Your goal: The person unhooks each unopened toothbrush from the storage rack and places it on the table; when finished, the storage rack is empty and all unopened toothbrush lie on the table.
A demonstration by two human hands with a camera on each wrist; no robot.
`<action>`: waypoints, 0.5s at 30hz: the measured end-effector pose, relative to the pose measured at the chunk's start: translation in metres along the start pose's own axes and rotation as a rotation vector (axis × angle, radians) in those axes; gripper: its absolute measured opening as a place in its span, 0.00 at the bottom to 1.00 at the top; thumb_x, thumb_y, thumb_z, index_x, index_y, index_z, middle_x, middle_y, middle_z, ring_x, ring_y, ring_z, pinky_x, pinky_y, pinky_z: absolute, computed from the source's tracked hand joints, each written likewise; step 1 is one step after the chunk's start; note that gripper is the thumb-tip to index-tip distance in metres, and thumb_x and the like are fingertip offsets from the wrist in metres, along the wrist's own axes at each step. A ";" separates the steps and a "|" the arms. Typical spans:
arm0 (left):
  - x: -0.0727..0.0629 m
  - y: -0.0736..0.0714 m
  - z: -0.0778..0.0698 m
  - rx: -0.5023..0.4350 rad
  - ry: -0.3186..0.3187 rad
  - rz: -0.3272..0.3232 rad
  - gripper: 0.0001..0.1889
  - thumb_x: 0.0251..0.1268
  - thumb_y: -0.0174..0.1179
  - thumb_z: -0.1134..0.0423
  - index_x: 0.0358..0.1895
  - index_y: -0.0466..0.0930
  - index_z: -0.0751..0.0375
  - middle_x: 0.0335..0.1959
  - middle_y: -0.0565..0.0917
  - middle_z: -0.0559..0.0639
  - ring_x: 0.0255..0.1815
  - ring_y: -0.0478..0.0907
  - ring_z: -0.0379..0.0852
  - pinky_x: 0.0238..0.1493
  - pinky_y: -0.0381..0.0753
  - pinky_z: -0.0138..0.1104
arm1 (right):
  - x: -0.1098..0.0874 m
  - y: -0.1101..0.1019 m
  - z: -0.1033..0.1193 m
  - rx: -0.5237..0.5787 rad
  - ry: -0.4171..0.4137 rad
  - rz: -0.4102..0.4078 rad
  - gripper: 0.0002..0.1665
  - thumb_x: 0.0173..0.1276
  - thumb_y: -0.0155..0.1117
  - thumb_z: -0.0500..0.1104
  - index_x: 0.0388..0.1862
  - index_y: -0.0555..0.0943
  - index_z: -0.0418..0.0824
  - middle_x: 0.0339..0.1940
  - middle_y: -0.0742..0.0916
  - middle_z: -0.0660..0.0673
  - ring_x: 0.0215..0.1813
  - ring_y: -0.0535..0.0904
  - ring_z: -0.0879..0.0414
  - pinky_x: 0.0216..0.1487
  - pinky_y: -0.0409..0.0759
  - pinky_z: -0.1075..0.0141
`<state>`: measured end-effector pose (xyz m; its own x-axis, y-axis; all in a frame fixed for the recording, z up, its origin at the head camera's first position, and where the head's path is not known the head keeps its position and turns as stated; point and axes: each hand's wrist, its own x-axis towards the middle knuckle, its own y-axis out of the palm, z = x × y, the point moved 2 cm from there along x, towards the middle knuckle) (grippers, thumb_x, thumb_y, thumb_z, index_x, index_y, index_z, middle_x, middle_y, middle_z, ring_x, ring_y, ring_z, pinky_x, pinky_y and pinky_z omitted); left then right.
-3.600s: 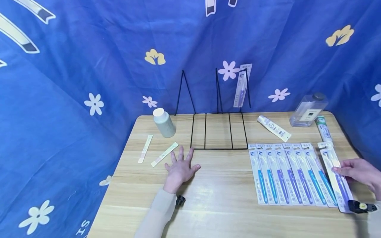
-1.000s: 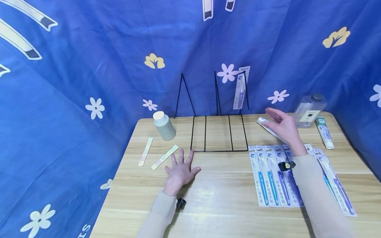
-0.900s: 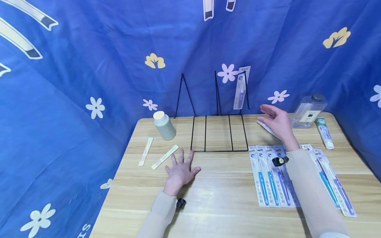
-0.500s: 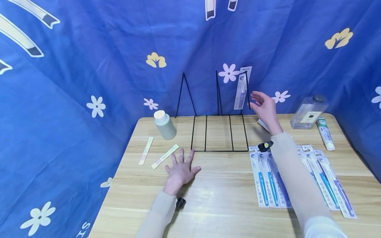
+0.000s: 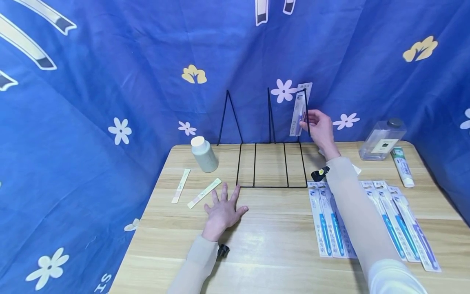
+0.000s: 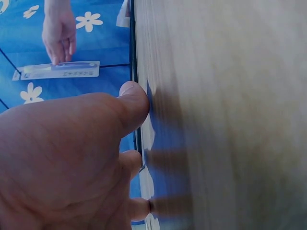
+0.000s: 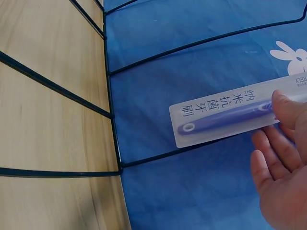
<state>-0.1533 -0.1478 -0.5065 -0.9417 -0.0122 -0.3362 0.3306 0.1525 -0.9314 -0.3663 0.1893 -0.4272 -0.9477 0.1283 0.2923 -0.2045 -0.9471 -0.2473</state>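
A packaged purple toothbrush [image 5: 295,122] hangs from the right end of the black wire rack [image 5: 271,187]. My right hand [image 5: 320,127] pinches the middle of this pack; in the right wrist view the thumb [image 7: 287,109] lies on the front of the toothbrush pack [image 7: 211,120] and the fingers are partly behind it. My left hand [image 5: 222,212] rests with spread fingers on the wooden table, its fingertips beside the rack's front left corner. The left wrist view shows the left hand [image 6: 62,158] close up, with the hanging pack [image 6: 81,71] beyond.
Several packaged toothbrushes [image 5: 402,222] lie in a row at right, partly covered by my right forearm. Behind them are a clear bottle [image 5: 383,141] and a green-white toothpaste tube [image 5: 402,167]. A capped bottle [image 5: 204,154] and two paper sticks [image 5: 181,186] are at left.
My right hand let go of the rightmost toothbrush pack on the table, moved left and up to the rack, and now grips the hanging pack. The left hand stays in place.
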 end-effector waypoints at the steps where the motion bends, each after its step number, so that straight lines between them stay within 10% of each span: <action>1: 0.000 0.000 0.000 0.000 -0.001 0.002 0.42 0.70 0.46 0.28 0.82 0.41 0.28 0.86 0.38 0.55 0.83 0.38 0.73 0.67 0.56 0.78 | 0.000 0.001 0.001 -0.005 0.000 -0.001 0.23 0.63 0.75 0.35 0.56 0.82 0.32 0.51 0.89 0.31 0.42 0.82 0.68 0.46 0.80 0.80; 9: 0.001 0.001 0.000 -0.002 -0.005 0.004 0.42 0.70 0.46 0.27 0.82 0.41 0.28 0.86 0.38 0.55 0.83 0.38 0.73 0.67 0.55 0.78 | 0.003 0.006 0.004 0.016 -0.035 0.004 0.18 0.65 0.74 0.40 0.49 0.83 0.32 0.37 0.89 0.52 0.38 0.81 0.69 0.41 0.77 0.78; 15: 0.000 0.001 0.000 0.001 -0.009 0.012 0.42 0.70 0.45 0.27 0.82 0.40 0.28 0.86 0.37 0.54 0.83 0.37 0.73 0.68 0.55 0.78 | 0.003 0.010 0.006 0.001 -0.063 0.009 0.13 0.68 0.71 0.41 0.45 0.82 0.33 0.38 0.89 0.48 0.35 0.80 0.71 0.39 0.76 0.78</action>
<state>-0.1530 -0.1482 -0.5070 -0.9371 -0.0197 -0.3484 0.3416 0.1521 -0.9274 -0.3696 0.1786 -0.4228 -0.9323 0.1011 0.3472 -0.1955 -0.9486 -0.2488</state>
